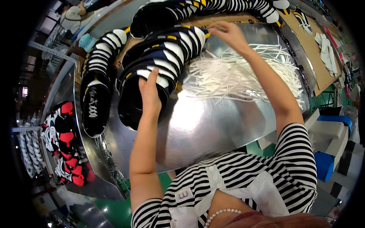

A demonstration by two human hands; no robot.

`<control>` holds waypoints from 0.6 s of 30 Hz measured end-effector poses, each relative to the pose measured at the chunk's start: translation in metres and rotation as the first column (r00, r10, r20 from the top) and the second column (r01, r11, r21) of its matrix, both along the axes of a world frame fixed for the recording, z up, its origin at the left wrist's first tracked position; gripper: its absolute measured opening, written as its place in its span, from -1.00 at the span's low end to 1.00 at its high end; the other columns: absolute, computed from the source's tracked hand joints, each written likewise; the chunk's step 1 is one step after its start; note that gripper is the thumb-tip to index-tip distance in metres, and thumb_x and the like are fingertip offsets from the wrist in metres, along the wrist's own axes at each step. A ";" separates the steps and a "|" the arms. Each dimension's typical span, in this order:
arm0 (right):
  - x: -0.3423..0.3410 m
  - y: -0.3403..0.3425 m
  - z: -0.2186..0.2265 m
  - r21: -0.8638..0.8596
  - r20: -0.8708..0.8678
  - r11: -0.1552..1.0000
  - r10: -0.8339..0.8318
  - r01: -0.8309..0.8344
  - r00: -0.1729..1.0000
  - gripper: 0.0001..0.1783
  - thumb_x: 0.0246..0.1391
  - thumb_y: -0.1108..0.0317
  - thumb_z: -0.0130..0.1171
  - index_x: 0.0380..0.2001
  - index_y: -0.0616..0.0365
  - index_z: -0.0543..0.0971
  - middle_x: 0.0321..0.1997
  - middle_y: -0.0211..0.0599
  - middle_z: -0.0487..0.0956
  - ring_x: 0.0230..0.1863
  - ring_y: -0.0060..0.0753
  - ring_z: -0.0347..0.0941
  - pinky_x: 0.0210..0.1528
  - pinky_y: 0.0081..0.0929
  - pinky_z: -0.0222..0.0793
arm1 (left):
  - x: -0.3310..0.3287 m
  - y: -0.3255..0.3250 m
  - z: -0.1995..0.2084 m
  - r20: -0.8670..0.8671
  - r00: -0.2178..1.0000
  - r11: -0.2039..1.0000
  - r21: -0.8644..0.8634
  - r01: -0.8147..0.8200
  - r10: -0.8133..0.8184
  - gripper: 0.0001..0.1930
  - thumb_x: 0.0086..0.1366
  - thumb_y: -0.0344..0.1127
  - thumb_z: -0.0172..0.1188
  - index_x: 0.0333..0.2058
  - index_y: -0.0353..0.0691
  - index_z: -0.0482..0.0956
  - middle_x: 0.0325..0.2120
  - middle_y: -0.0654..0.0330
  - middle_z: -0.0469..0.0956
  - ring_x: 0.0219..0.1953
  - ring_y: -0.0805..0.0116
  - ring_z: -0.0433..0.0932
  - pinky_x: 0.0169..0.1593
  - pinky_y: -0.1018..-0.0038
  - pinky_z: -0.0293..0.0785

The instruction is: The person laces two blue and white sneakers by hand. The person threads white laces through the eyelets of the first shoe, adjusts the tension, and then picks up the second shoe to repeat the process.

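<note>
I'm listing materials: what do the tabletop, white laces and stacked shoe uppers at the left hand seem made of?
Tabletop: smooth, shiny metal, judging by its bright glare.
White laces: probably matte textile, lying as thin, bending strands.
Stacked shoe uppers: smooth white panels suggest leather or synthetic; dark lining perhaps fabric.

The tabletop is smooth, glossy metal, while the shoe linings and laces look like matt cloth.
</note>
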State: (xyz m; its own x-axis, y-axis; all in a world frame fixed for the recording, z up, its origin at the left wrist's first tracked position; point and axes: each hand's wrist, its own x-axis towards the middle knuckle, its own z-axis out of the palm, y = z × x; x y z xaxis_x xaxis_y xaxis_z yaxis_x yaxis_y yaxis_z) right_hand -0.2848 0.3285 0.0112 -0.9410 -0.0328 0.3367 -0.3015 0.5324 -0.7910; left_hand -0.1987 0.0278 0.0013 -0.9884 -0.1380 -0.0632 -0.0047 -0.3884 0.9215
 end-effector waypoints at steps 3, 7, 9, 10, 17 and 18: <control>0.053 0.050 0.015 0.384 0.215 0.921 -0.152 0.060 0.965 -0.58 0.04 -0.03 0.26 -0.30 0.13 0.68 -0.42 -0.26 0.63 -0.37 -0.26 0.56 -0.31 -0.36 0.42 | -0.009 -0.001 -0.007 -0.059 0.998 0.999 -0.050 0.017 -0.020 -0.54 0.32 -0.29 0.21 0.13 -0.37 0.38 0.01 0.11 0.52 0.01 0.30 0.54 0.08 0.42 0.45; 0.102 0.061 -0.018 0.616 0.233 0.788 -0.159 -0.019 0.959 -0.61 -0.04 -0.05 0.32 -0.42 0.06 0.66 -0.42 -0.29 0.59 -0.35 -0.21 0.55 -0.29 -0.28 0.41 | -0.035 -0.008 -0.014 -0.038 0.995 0.995 -0.027 0.094 -0.095 -0.48 0.35 -0.20 0.20 0.16 -0.42 0.35 0.07 0.14 0.47 0.06 0.39 0.44 0.16 0.48 0.32; 0.115 0.054 -0.017 0.500 0.019 0.862 -0.105 0.081 0.994 -0.71 0.02 0.07 0.32 -0.38 0.06 0.65 -0.38 -0.32 0.57 -0.32 -0.21 0.55 -0.27 -0.31 0.42 | -0.030 -0.018 -0.002 0.026 0.985 0.985 -0.031 0.172 -0.171 -0.53 0.36 -0.13 0.20 0.08 -0.38 0.44 -0.02 0.19 0.52 -0.02 0.43 0.49 0.09 0.49 0.36; 0.119 0.055 -0.011 0.450 0.003 0.885 -0.134 0.118 0.991 -0.74 0.03 0.11 0.32 -0.37 0.07 0.64 -0.37 -0.33 0.56 -0.35 -0.23 0.53 -0.28 -0.34 0.41 | -0.020 -0.025 0.000 0.031 0.991 0.990 -0.039 0.134 -0.133 -0.59 0.37 -0.14 0.19 0.03 -0.34 0.47 -0.07 0.19 0.55 -0.06 0.42 0.52 0.06 0.47 0.40; 0.181 -0.003 0.122 -0.249 0.152 0.958 0.182 -0.140 0.972 -0.77 0.22 0.21 0.22 -0.19 0.12 0.63 -0.60 -0.59 0.45 -0.62 -0.88 0.18 -0.62 -0.74 -0.03 | 0.123 -0.050 0.081 -0.042 0.998 0.989 0.139 -0.047 0.053 -0.61 0.36 -0.20 0.17 0.05 -0.31 0.45 -0.09 0.14 0.56 -0.05 0.32 0.57 0.04 0.39 0.52; 0.189 -0.003 0.131 -0.331 0.083 0.920 0.248 -0.208 0.965 -0.77 0.24 0.23 0.20 -0.14 0.13 0.61 -0.59 -0.57 0.45 -0.65 -0.89 0.14 -0.65 -0.79 -0.09 | 0.144 -0.062 0.079 -0.024 1.000 0.958 0.287 0.002 0.005 -0.61 0.38 -0.22 0.10 0.09 -0.31 0.42 -0.09 0.12 0.58 -0.02 0.24 0.58 0.12 0.30 0.49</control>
